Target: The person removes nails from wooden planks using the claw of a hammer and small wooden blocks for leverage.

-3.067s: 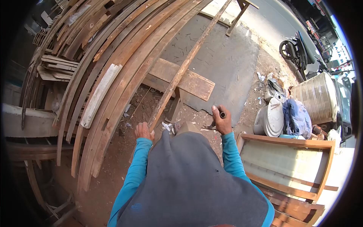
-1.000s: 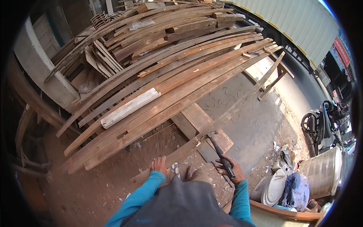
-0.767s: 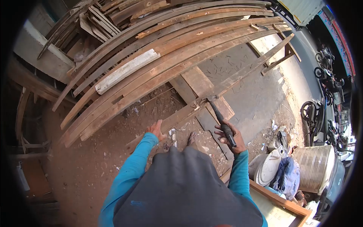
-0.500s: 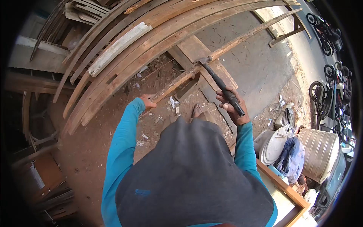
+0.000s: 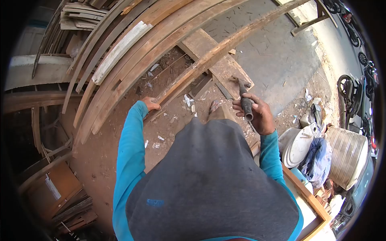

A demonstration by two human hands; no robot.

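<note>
My left hand (image 5: 151, 104) is closed around the near end of a long wooden beam (image 5: 199, 69). The beam slants away to the upper right, crossing above a flat wooden board (image 5: 230, 69). In my right hand (image 5: 259, 113) is a hammer (image 5: 246, 105), gripped by its dark handle. The handle's butt points toward me, while the head sits farther out, over the board's near right end and apart from the beam. Whether the head touches the board I cannot tell.
Long planks (image 5: 161, 52) lie stacked at the upper left, with a white-painted piece (image 5: 120, 52) among them. Nails are scattered over the grey sheet (image 5: 269, 60). To the right stand a ribbed drum (image 5: 345, 154) and a wooden frame (image 5: 307, 197). Motorcycles (image 5: 350, 94) are beyond.
The hammer has come off the beam, its head dropping to the right and turning away from me. The beam appears shifted and rolled to show a broader face. My left hand still grips its end.
</note>
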